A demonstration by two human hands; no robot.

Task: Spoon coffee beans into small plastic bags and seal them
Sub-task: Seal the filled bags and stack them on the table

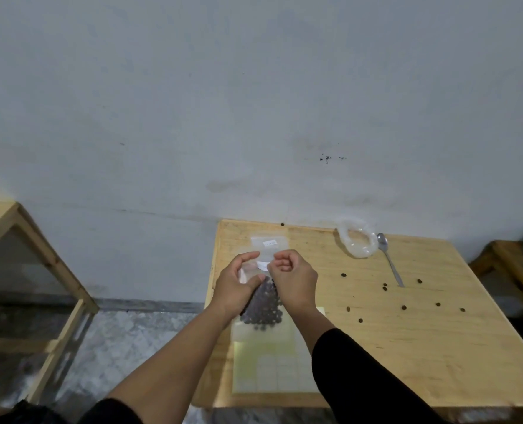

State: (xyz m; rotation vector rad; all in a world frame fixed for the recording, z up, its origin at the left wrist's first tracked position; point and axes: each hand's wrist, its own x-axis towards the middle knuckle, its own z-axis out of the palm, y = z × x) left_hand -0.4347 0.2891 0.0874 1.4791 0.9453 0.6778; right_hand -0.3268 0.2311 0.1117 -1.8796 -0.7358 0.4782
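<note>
Bag (264,302) of beans held above table (407,347), near its left edge. Left hand (238,286) and right hand (293,280) both pinch the mouth, fingers curled, probably pressing the seal shut. Long axis runs mouth-up and away, beans sagging toward the viewer. Spoon (390,260) lies well apart; loose beans (404,307) scattered.

Matt wooden table (437,332), glossy metal spoon (388,258)

Leaving bare tabletop (407,356) at lower right; scattered coffee beans (404,307), spoon (390,260) and crumpled plastic bag (358,241) cluttering upper right.
</note>
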